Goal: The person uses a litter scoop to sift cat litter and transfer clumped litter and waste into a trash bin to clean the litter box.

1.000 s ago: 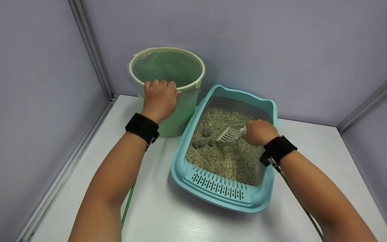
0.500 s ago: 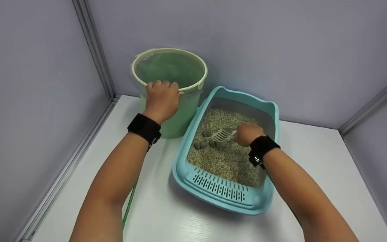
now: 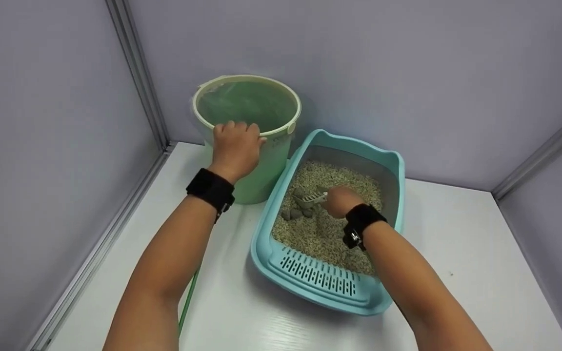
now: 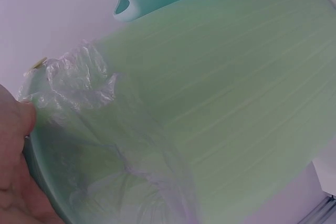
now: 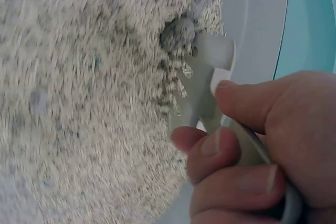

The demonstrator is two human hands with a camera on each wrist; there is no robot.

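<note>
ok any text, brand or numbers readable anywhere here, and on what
No text can be read in any view.
Green bucket: a faint dark mark below the rim beside the left hand, too small and blurred to read.
Litter tray, scoop in the right hand: no markings visible.

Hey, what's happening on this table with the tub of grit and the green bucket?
A person is working a litter box on a white table. The right hand grips a pale slotted scoop, its blade dug into the litter at a cluster of grey clumps. The left hand holds the rim of a green bucket lined with a thin plastic bag, which stands just left of the box.
</note>
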